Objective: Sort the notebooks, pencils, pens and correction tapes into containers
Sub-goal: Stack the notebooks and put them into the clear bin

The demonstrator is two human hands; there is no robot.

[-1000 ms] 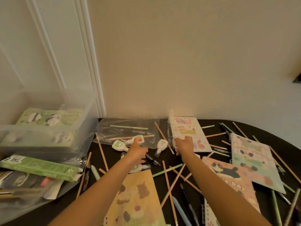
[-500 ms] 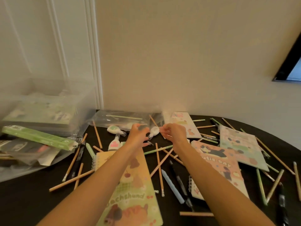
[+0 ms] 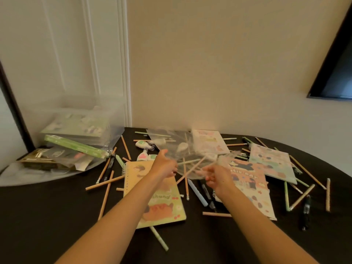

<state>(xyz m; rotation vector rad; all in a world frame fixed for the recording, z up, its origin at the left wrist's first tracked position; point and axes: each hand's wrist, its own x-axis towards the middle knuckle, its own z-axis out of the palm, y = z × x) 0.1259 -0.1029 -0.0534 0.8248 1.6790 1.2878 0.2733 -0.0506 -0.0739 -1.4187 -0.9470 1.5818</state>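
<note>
Bag off the desk and up between both hands.

The left hand [image 3: 165, 165] and right hand [image 3: 214, 176] each pinch an edge of the clear bag [image 3: 183, 149]. 1 second ago it lay flat by the wall beyond them; now it hangs raised and blurred between them, with a few pencils and seemingly 1 tape inside. 2 tapes [image 3: 143, 156] lie just left of the left hand, notebooks [image 3: 167, 206] lie under both forearms, pencils [image 3: 105, 183] are scattered all round on the desk [image 3: 47, 216], and the bin [image 3: 66, 109] sits far left. My guess is a container is being readied, with nearly all the sorting still to do.
</note>
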